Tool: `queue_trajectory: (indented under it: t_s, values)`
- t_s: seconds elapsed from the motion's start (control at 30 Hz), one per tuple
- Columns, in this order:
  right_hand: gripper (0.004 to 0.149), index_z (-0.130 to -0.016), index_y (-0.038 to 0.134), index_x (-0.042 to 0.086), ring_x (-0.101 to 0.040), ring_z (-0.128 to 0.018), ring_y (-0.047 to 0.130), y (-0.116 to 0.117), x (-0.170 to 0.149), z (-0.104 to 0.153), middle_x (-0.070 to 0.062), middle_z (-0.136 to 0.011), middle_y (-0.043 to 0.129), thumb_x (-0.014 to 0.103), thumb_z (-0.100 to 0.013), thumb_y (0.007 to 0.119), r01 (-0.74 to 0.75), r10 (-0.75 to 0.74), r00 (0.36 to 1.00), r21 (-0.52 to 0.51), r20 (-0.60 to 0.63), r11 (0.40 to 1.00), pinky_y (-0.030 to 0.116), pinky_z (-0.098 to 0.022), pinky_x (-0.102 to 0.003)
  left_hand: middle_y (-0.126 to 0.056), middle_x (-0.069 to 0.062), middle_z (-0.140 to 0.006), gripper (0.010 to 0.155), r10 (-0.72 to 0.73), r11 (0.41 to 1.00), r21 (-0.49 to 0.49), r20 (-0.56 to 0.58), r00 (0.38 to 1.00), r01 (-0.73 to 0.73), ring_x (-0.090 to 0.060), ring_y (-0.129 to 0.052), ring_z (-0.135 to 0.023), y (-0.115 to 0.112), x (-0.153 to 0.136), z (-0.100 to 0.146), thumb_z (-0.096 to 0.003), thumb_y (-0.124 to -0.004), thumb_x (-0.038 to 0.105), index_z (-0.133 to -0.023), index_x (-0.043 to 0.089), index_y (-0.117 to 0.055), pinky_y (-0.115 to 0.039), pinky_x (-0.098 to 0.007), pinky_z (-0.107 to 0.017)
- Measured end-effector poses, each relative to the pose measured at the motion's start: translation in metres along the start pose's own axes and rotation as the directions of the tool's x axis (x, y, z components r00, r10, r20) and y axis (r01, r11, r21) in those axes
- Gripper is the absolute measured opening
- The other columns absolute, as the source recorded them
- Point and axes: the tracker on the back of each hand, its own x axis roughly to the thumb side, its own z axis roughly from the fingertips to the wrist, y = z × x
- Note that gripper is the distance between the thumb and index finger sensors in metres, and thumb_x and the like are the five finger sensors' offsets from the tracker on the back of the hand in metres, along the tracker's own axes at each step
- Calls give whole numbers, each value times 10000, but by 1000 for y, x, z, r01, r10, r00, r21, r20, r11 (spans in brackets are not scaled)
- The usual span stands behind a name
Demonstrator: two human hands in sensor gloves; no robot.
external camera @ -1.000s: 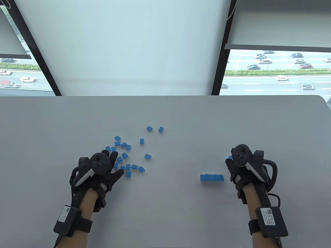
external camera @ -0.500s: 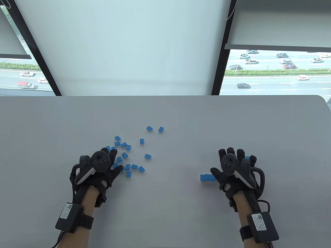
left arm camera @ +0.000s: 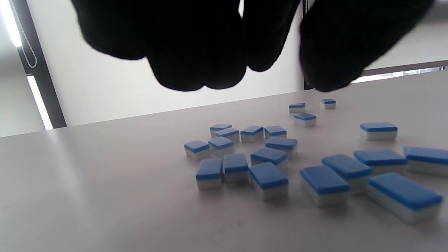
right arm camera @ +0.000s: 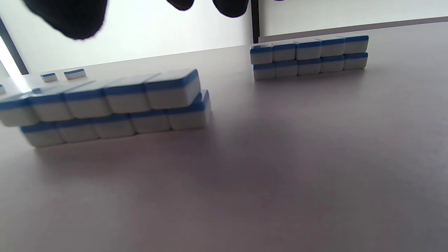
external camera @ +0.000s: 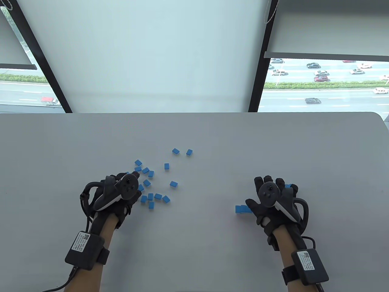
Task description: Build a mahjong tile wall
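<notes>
The loose tiles [external camera: 151, 185] lay scattered on the desk [external camera: 212, 140], left of centre, all blue backs up, with no common long axis. The left hand [external camera: 120, 194] hung at the near left edge of that scatter, so the tiles lay just ahead and to its right; it was much the nearer hand to them. In the left wrist view its fingers [left arm camera: 196, 52] were curled down above the tiles with nothing between them, clear of the nearest tile [left arm camera: 268, 180], so the hand looked empty and half closed. The right hand [external camera: 273, 197] was spread flat, fingers open, over the near wall [external camera: 241, 209], whose long axis ran left to right; whether it pressed on the tiles I could not tell. The table view showed only that wall's left end. The right wrist view showed what it hid: the near wall [right arm camera: 112, 105] stood two tiles high, its top row shifted slightly off the bottom one, and a second, squarer wall [right arm camera: 309, 56] stood behind it, well apart. I judged the next pickup would fall to the left hand.
</notes>
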Motion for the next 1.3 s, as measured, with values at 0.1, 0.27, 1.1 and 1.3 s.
queue_trajectory:
  t_s: [0.1, 0.27, 1.1, 1.3]
  values:
    - [811, -1090, 313, 397, -365, -1085, 242, 0, 1, 0, 57, -1195, 289, 696, -425, 667, 2, -2, 1000, 6, 1, 1000, 123, -698, -646, -884, 85, -823, 619, -79, 996, -31, 33, 996, 80, -200, -936, -638, -13, 6, -9, -373, -882, 537, -956, 372, -755, -787, -484, -545]
    - [806, -1089, 320, 396, -364, -1082, 250, 1, 2, 2, 56, -1193, 300, 690, -425, 672, -2, 2, 1000, 16, 6, 1000, 127, -695, -645, -893, 94, -788, 629, -120, 990, -69, 43, 992, 123, -200, -935, -610, -34, 7, -18, -366, -893, 537, -955, 364, -755, -785, -485, -537]
    - [820, -1089, 294, 374, -362, -1080, 248, 1, 0, 0, 51, -1189, 276, 676, -430, 678, 2, -2, 1000, -4, -5, 1000, 134, -696, -641, -947, 66, -704, 562, -26, 997, -77, 34, 999, 29, -196, -973, -533, -47, 9, -15, -378, -895, 474, -891, 254, -834, -814, -493, -500]
    - [819, -1091, 295, 372, -363, -1079, 231, 4, 1, -1, 51, -1190, 267, 671, -433, 682, 19, -19, 1000, 16, 8, 1000, 131, -697, -639, -880, 56, -771, 601, 76, 983, -164, -67, 995, -86, -208, -937, -582, -54, 4, -13, -393, -838, 466, -940, 242, -728, -784, -499, -522]
